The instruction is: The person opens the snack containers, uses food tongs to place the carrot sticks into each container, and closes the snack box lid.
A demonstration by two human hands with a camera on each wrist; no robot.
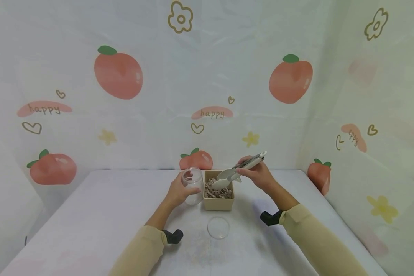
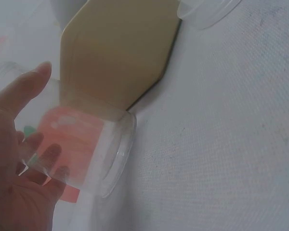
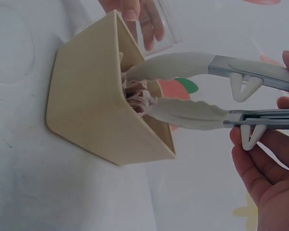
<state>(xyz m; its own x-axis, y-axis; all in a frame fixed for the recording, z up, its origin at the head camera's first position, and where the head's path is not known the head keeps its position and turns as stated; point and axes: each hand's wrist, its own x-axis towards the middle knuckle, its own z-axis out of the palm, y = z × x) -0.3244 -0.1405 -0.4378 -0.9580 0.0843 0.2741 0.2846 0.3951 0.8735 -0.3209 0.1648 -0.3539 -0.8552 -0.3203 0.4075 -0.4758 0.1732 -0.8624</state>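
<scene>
A clear jar (image 1: 195, 197) stands upright on the table, with my left hand (image 1: 176, 191) gripping its side, thumb in front and fingers behind. Right beside it is a square beige box (image 1: 219, 204) filled with brownish-grey, twisted dried strips (image 1: 211, 192). From the right, my right hand (image 1: 261, 177) holds a pair of tongs (image 3: 183, 113) by the handles. Their pale scalloped tips are spread apart and reach down into the box, around some strips (image 3: 140, 100). In the left wrist view, the jar wall (image 2: 86, 144) shows see-through with nothing inside.
In front of the box lies a clear round lid (image 1: 218, 228) on the white table cover (image 1: 124, 214). A white backdrop (image 1: 207, 69) printed with fruit, flowers and hearts rises behind and on the right. Black wrist mounts (image 1: 174, 236) stick out from both sleeves.
</scene>
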